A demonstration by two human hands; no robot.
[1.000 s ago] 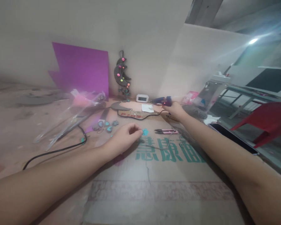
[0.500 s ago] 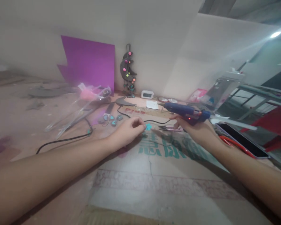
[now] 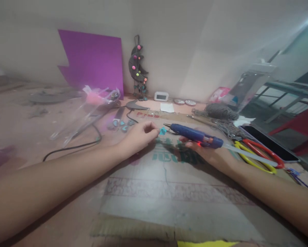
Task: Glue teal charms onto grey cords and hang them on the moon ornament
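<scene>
Between thumb and forefinger, my left hand (image 3: 141, 137) pinches a small teal piece (image 3: 162, 131) above the printed cardboard (image 3: 149, 195). My right hand (image 3: 208, 151) is wrapped round a blue glue gun (image 3: 195, 133) with a red light and a clear glue stick (image 3: 249, 154) out of its back. The gun's metal nozzle points left, just above and right of the teal piece; whether they touch I cannot tell. Small grey and teal pieces (image 3: 124, 128) lie left of my left hand, near a grey felt crescent (image 3: 135, 105).
Purple sheet (image 3: 97, 65) and a moon hanging (image 3: 138, 67) stand against the wall. A white clock (image 3: 161, 96) is at the back. On the right are grey yarn (image 3: 221, 112), a phone (image 3: 269, 142), red-handled scissors (image 3: 264, 151) and yellow handles (image 3: 254, 162). A black cord (image 3: 74, 148) runs left.
The glue gun has come down and left, its nozzle now close to the teal piece. My left hand still pinches the piece. The view has shifted, and the yarn and yellow handles now show.
</scene>
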